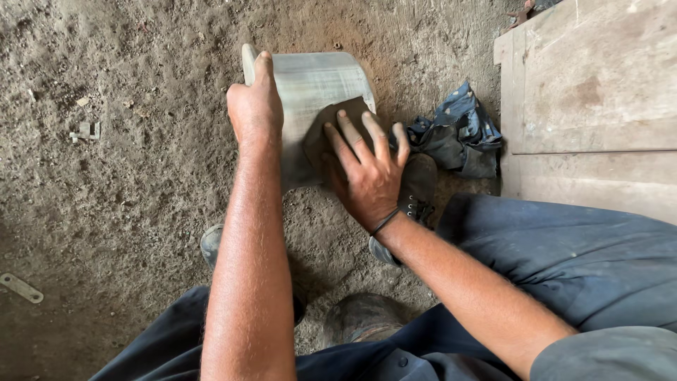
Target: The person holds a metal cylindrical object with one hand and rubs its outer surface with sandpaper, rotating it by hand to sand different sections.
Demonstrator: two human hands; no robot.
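The metal cylinder (314,106) lay on its side on the dirt floor (127,176), just ahead of my boot (416,187). My left hand (255,106) was hooked over its far left rim, fingers (263,67) curled together and clamped on the edge. My right hand (367,173) lay flat on the near side of the cylinder, fingers (352,137) spread apart, pressing a dark abrasive sheet (331,123) against the curved wall.

I judged the cylinder to be stiff and fairly heavy, not something to dent under a palm. Its brushed face looked smooth enough to slip, and being round it would roll, so the rim seemed the sure place to hold, with the boot near it as a stop. The sheet looked thin and limp, held only by my pressure.

A crumpled blue rag (458,130) lay just right of the cylinder, beside a wooden board (592,92). A small flat metal strip (21,288) lay well to the left of it.
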